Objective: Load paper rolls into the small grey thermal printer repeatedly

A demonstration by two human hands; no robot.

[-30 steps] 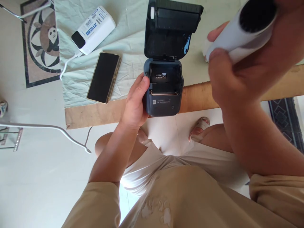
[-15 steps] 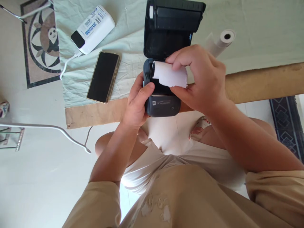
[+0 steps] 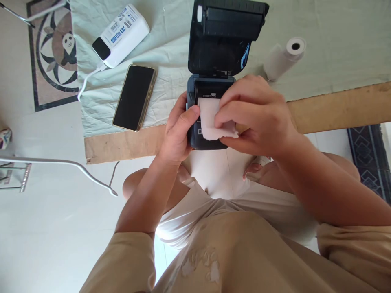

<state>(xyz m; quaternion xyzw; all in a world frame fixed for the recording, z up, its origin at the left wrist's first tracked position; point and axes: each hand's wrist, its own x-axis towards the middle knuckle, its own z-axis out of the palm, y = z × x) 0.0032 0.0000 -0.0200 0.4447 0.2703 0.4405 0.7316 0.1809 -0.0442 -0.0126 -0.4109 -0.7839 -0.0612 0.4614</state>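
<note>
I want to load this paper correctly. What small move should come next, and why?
Probably close the lid: the right hand holds the paper drawn out over the printer front, the left hand steadies the body, and the lid stands open.

The worktop (image 3: 336, 108) is a brown board, mostly covered by a pale green cloth (image 3: 171, 49). On the cloth lie a power bank (image 3: 122, 34) and phone (image 3: 134, 97) toward the left, a printer (image 3: 220, 40) at the near edge, and a paper roll (image 3: 282, 57) to its right.
</note>
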